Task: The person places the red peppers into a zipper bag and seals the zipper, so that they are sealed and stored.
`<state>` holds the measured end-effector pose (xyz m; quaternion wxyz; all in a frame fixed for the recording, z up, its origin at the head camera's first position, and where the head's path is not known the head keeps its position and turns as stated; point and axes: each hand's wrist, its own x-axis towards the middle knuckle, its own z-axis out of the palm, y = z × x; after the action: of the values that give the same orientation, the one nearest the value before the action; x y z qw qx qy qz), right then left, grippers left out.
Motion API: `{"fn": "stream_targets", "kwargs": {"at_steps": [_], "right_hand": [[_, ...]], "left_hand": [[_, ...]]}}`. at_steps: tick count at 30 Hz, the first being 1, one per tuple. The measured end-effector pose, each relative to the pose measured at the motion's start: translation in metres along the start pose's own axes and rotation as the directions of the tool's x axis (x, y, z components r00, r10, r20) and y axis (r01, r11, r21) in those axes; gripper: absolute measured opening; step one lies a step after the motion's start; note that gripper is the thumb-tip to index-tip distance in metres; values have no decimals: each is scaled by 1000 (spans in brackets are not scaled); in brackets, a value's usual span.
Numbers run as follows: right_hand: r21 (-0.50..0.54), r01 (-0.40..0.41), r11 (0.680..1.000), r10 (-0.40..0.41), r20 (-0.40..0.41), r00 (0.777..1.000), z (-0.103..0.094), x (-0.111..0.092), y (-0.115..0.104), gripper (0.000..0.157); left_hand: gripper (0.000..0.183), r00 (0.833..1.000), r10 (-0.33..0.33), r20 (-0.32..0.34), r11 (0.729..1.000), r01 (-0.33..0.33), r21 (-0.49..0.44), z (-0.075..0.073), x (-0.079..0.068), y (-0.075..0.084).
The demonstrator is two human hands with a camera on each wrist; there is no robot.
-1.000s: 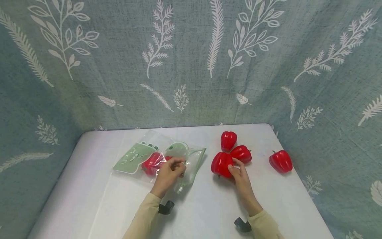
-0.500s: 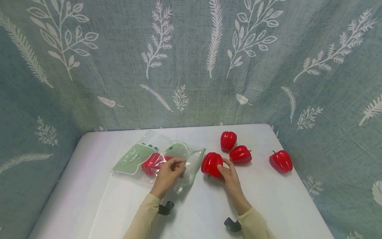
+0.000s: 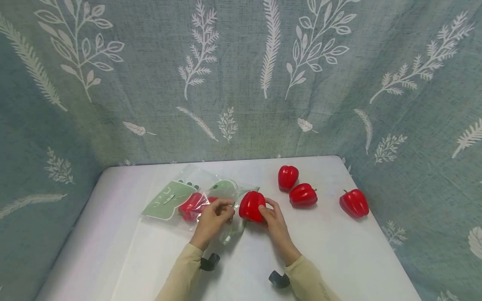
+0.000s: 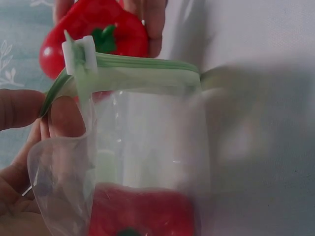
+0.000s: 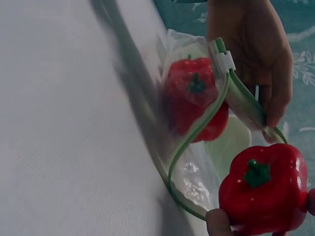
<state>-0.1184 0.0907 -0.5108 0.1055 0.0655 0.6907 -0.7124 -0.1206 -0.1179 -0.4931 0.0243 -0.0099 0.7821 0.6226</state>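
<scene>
My left hand [image 3: 212, 219] pinches the rim of a clear zip bag [image 3: 165, 202] printed with green shapes. Red bell peppers [image 5: 192, 98] lie inside it, seen through the plastic. In the right wrist view the bag's green-edged mouth gapes, with a white slider [image 5: 225, 61] at one end. My right hand [image 3: 278, 225] grips another red bell pepper [image 3: 251, 207] by its side, fingers and thumb around it. This pepper is right at the bag's mouth, its green stem [image 5: 257, 173] showing in the right wrist view.
Two red peppers, one farther back [image 3: 288, 178] and one nearer [image 3: 303, 195], lie right of the held one. Another pepper [image 3: 354, 203] sits by the right edge of the white table [image 3: 150, 267]. Patterned grey-green cloth [image 3: 241, 83] surrounds the back and sides.
My right hand has carried the bell pepper leftward, away from the loose peppers and up to the bag's mouth. My left hand stays in place on the bag's rim.
</scene>
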Motion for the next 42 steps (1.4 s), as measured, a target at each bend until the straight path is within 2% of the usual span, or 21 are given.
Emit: {"fn": "stream_targets", "kwargs": {"at_steps": [5,7,8,12,14,21,28,33,42], "right_hand": [[1,7,1000,-7,27,1000,6,3,3,67],[-7,13,1000,-13,36,999,8,4,4,67],[-13,13,1000,-13,38,999,9,5,5,66],[-47,24,999,-22,43,999,13,8,6,62],[-50,17,999,-15,43,999,16,8,7,61],[-69,6,998,-3,48,999,25,8,6,59],[-102,55,993,-51,38,998,30,8,9,53],[-116,71,991,-64,62,996,30,6,12,52],[-106,38,994,-25,123,992,25,10,16,41]], "left_hand": [[25,1000,3,-3,1000,-3,9,1,-8,19],[26,1000,-4,-6,1000,4,16,1,-8,21],[26,1000,-1,-7,1000,1,16,1,-8,20],[28,1000,-7,-15,1000,7,4,1,1,0],[27,1000,-3,-16,1000,3,4,1,2,-3],[25,1000,-1,-16,999,2,40,2,4,-2],[27,1000,-25,-19,999,26,39,3,3,0],[28,999,-36,-13,999,36,19,4,3,-1],[27,1000,-27,-13,1000,27,10,3,3,0]]}}
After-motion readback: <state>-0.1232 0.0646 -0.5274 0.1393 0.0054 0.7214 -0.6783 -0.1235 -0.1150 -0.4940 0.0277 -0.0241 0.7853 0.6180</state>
